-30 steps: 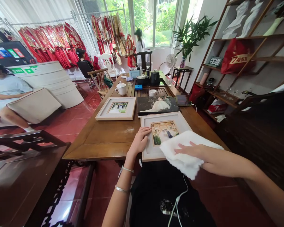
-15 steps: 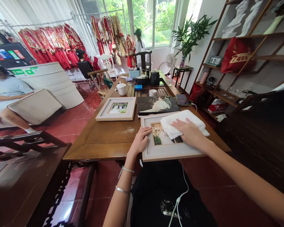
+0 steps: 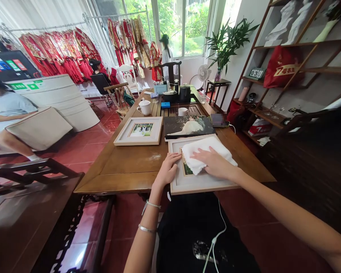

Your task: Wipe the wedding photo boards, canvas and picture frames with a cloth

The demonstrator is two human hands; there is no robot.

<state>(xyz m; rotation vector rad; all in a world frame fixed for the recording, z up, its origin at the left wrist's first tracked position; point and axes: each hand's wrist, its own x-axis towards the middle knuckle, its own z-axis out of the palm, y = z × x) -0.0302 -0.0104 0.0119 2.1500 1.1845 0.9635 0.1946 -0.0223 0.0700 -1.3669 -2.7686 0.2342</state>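
A white-framed photo [image 3: 187, 182] lies flat at the near edge of the wooden table [image 3: 130, 167]. My left hand [image 3: 167, 170] rests on the frame's left border with its fingers laid flat, steadying it. My right hand [image 3: 214, 163] presses palm-down on a folded white cloth [image 3: 199, 151] that covers most of the picture in the frame. A strip of the photo shows at the cloth's left edge.
A second framed photo [image 3: 139, 131] and a dark photo album [image 3: 187, 126] lie farther along the table, with a teapot [image 3: 144, 107], cup [image 3: 183, 111], kettle [image 3: 185, 93] and phone [image 3: 219, 120] beyond. Wooden chairs [image 3: 31, 170] stand left, shelves [image 3: 272, 76] right. People sit and stand at the far left and back.
My right hand has carried the white cloth from the frame's lower right corner up and leftward across the picture. My left hand has stayed on the frame's left border.
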